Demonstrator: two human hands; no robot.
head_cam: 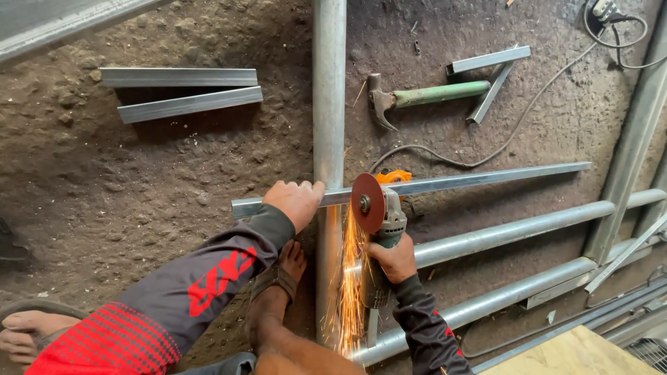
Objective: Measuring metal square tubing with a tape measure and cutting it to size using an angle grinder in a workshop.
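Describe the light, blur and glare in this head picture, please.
In the head view, soft daylight is even across the dirt ground, with short shadows beside the cut metal strips. The sparks below the grinder disc glow bright orange and streak. The left hand and right hand look sharp. Straight pipes bend slightly near the edges.

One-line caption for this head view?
Left hand steadies a square steel bar across a pipe while right hand cuts it with a sparking angle grinder.

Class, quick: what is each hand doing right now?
Left hand: pressed down on the long grey metal bar.
Right hand: closed around the grey angle grinder.
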